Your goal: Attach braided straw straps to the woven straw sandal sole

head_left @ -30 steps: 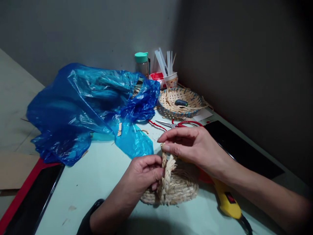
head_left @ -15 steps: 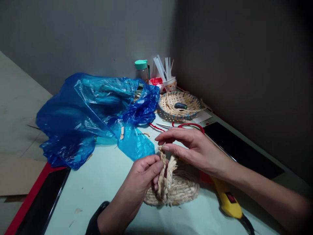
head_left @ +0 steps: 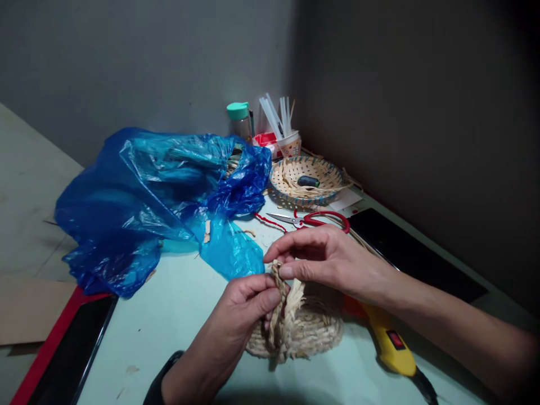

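Note:
A small woven straw piece (head_left: pixel 316 332), coiled in rows and rounded, sits on the pale table in front of me. From it rises a braided straw cord (head_left: pixel 276 315). My left hand (head_left: pixel 247 309) pinches this cord between thumb and fingers. At the cord's upper end, my right hand (head_left: pixel 320 256) has its thumb against the tip and its index finger curved around the far side. A frayed pale straw end (head_left: pixel 295 295) stands up beside the cord, under the right hand. The left fingers partly hide the piece.
Beyond the hands lie red-handled scissors (head_left: pixel 307 219). A yellow glue gun (head_left: pixel 390 343) is at the right, under my forearm. Further back are a blue plastic bag (head_left: pixel 139 197), a woven basket (head_left: pixel 291 191) with a dark thread spool (head_left: pixel 308 181), and a cup of glue sticks (head_left: pixel 290 146).
My right hand has come slightly down, its thumb now against the cord's tip. The left hand keeps its pinch. The view has shifted a little, and more of the scissors shows.

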The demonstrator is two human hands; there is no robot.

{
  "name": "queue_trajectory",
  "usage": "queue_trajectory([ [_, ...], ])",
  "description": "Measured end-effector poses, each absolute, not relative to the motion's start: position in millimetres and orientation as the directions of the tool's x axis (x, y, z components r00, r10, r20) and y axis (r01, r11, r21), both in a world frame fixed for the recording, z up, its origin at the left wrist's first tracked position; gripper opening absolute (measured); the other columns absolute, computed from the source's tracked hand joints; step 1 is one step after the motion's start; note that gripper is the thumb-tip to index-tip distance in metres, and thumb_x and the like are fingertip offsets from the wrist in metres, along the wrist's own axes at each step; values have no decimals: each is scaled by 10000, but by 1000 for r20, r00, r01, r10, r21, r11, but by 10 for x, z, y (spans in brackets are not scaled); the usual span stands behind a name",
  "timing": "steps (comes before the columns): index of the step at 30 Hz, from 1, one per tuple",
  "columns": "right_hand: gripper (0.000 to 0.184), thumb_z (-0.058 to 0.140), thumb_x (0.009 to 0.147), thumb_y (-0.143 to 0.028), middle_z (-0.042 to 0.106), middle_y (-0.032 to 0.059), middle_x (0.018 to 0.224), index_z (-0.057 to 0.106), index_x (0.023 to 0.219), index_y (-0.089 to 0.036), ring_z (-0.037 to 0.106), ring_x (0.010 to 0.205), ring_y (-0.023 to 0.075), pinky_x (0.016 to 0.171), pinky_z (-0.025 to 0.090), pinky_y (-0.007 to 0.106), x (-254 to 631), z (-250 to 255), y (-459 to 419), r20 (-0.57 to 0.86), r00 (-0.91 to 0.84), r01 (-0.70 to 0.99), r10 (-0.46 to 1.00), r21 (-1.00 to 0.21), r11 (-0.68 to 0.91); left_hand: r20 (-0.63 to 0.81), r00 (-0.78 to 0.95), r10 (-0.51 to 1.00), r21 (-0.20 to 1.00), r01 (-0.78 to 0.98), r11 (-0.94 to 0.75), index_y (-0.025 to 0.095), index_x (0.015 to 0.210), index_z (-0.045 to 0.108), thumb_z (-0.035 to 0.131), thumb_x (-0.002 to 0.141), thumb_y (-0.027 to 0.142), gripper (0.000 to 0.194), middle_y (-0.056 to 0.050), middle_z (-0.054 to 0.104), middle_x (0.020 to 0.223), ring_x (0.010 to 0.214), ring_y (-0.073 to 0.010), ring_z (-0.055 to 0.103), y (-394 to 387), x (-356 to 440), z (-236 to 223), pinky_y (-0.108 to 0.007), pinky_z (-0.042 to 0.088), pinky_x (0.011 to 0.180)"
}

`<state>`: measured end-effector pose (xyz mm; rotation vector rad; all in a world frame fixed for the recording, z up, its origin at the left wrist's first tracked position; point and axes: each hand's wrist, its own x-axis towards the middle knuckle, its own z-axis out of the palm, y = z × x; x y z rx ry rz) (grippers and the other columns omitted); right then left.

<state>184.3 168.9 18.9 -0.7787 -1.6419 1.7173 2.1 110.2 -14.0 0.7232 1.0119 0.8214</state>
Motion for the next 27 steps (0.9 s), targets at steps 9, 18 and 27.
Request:
queue_trajectory([
  [9,95,700,845,-244,651,-15,779,702,887,-159,584,728,102,674,470,206,1813,150,1677,59,-589,-25,806,-998,55,-413,336,847,794,-324,515,157,854,749,780,794,331,186,-6,630,716,683,-111,552,1112,42,-126,-223,410,670],
  [18,257,648,906,-258,729,20,1031,688,1150,-186,662,920,157,819,503,260,1925,282,1702,224,-594,108,772,-930,353,-397,231,888,761,-458,460,145,871,754,827,751,281,196,18,584,619,530,-46,416,1130,77,-106,-148,348,530],
  [27,117,561,920,-144,689,109,897,660,972,-111,662,828,232,741,517,356,2270,297,1916,121,-484,867,867,-67,494,-416,161,895,749,-497,437,153,769,733,894,641,300,253,-5,647,662,530,-46,446,1144,49,-64,-141,374,525],
])
